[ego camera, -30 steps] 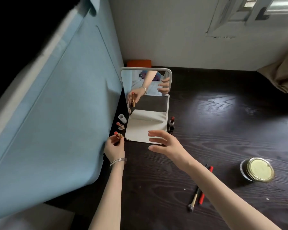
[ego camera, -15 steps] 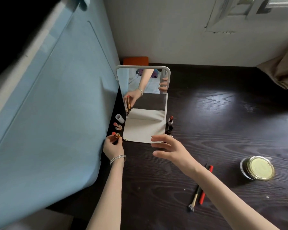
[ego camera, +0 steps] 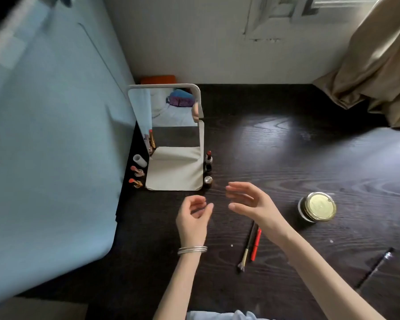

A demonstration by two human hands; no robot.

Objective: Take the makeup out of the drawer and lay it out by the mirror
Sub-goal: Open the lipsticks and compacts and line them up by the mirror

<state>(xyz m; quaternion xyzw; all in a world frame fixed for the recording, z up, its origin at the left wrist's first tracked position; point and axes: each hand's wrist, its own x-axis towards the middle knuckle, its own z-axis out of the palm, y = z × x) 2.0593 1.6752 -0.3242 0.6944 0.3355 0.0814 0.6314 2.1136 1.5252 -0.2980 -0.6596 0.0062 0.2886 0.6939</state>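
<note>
A white-framed standing mirror [ego camera: 200, 100] rests on its white base [ego camera: 174, 175] at the left of the dark desk. Left of the base stand a white cap [ego camera: 139, 160], a pink lipstick [ego camera: 137, 171] and an orange-tipped gold lipstick [ego camera: 135, 182]. Right of the base stand a red lipstick [ego camera: 208, 157] and a small silver-topped pot [ego camera: 208, 180]. My left hand [ego camera: 192, 219] hovers in front of the mirror, fingers loosely curled, holding nothing. My right hand [ego camera: 249, 203] hovers beside it, fingers relaxed and empty.
A makeup brush [ego camera: 246, 249] and a red pencil [ego camera: 255, 244] lie under my right forearm. A gold-lidded jar [ego camera: 316, 209] sits to the right, a dark thin stick [ego camera: 374, 266] further right. A light blue panel [ego camera: 51, 146] borders the left; a beige curtain [ego camera: 374, 65] hangs at the back right.
My left hand let go of the orange-tipped lipstick, which now stands left of the mirror base, and drew back to the right. My right hand pulled back slightly from the base.
</note>
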